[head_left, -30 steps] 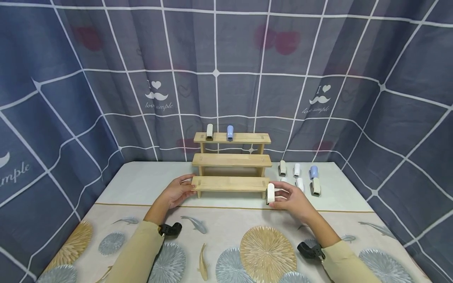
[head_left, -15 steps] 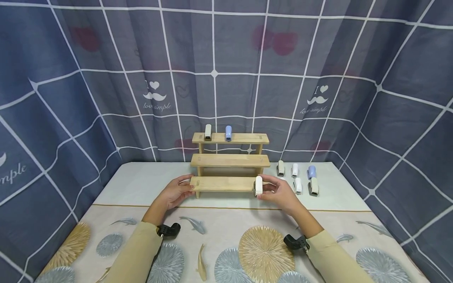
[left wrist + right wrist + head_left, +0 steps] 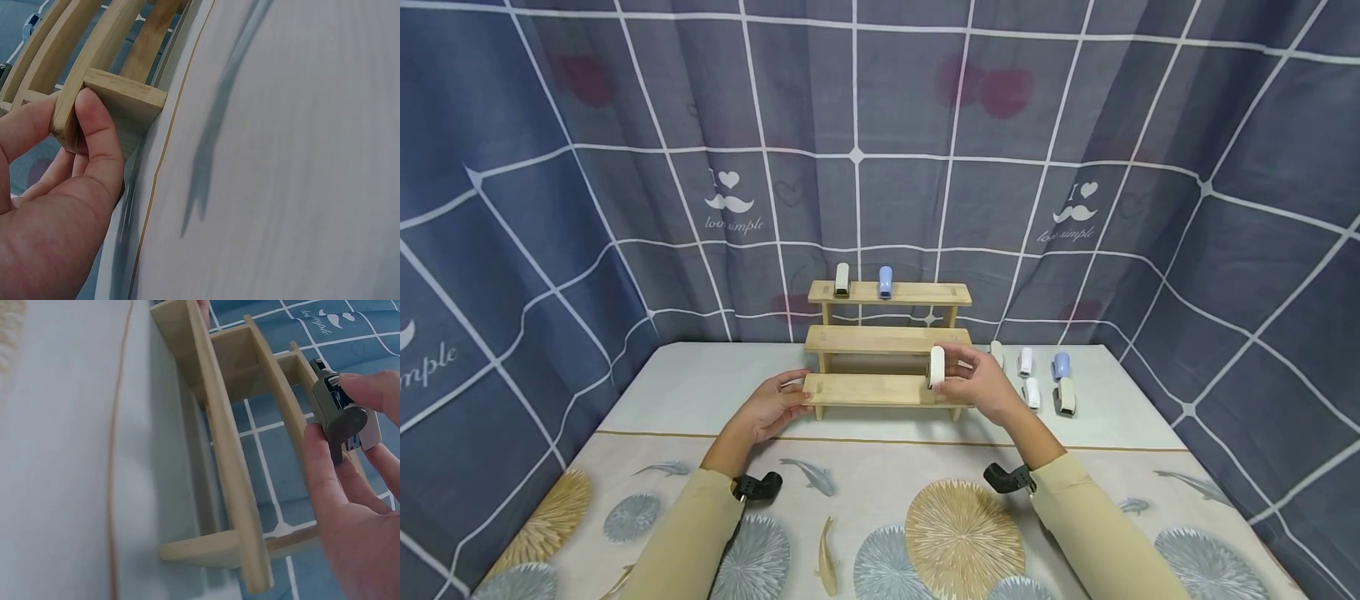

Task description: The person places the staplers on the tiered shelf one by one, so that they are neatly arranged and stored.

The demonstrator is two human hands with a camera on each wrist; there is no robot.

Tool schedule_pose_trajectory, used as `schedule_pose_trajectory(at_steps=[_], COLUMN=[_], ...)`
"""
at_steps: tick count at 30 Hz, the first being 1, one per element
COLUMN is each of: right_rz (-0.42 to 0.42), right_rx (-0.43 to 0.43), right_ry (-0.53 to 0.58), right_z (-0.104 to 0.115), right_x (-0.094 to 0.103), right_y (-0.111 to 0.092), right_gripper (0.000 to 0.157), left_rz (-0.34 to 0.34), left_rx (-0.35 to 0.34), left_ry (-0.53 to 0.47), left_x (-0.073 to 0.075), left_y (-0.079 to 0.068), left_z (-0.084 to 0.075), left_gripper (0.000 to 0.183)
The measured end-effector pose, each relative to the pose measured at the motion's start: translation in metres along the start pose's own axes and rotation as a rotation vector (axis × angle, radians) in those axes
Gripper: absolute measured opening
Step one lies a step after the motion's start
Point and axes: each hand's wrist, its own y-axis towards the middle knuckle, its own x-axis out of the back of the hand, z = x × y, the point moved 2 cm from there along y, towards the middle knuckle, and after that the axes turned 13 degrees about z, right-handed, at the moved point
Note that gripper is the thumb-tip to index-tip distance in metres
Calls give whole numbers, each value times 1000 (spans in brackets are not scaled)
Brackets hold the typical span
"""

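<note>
A three-tier wooden shelf [image 3: 887,339] stands at the table's back. My left hand [image 3: 772,406] pinches the left end of its lowest board; the left wrist view shows the thumb and fingers around the board end [image 3: 67,115]. With my right hand [image 3: 981,383] I hold a small white stapler [image 3: 937,367] in front of the right part of the shelf, over the lowest board. Seen from the right wrist, the stapler [image 3: 337,412] shows its grey base and metal parts between thumb and fingers. A cream stapler [image 3: 842,280] and a blue stapler [image 3: 886,282] stand on the top board.
Right of the shelf, several staplers stand on the table: a white one [image 3: 1026,362], another white one [image 3: 1032,392], a blue one [image 3: 1061,366] and a cream one [image 3: 1064,397]. My right hand partly hides another cream stapler [image 3: 997,353]. A checked curtain [image 3: 895,200] hangs behind.
My right hand has carried the white stapler left from the lowest board's right end, then up and back over that board. My left hand stays at the shelf.
</note>
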Motion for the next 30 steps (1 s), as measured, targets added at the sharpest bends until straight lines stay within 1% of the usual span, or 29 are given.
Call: schedule_pose_trajectory(at_steps=[7, 13, 18, 24, 30], right_rz=[10, 12, -7, -37, -49], right_rx=[23, 55, 84, 89, 66], right_ry=[-10, -10, -65, -115, -147], right_z=[19, 36, 48, 61, 70], right_x=[5, 14, 23, 32, 39], right_y=[21, 41, 57, 72, 83], right_gripper=[79, 78, 74, 71, 70], left_rz=[1, -6, -10, -9, -17], left_rx=[1, 4, 5, -5, -1], left_ry=[-1, -6, -4, 0, 12], left_x=[0, -1, -1, -1, -1], left_y=[-1, 0, 0, 1, 0], left_z=[-1, 0, 0, 1, 0], left_gripper=[70, 69, 68, 68, 67])
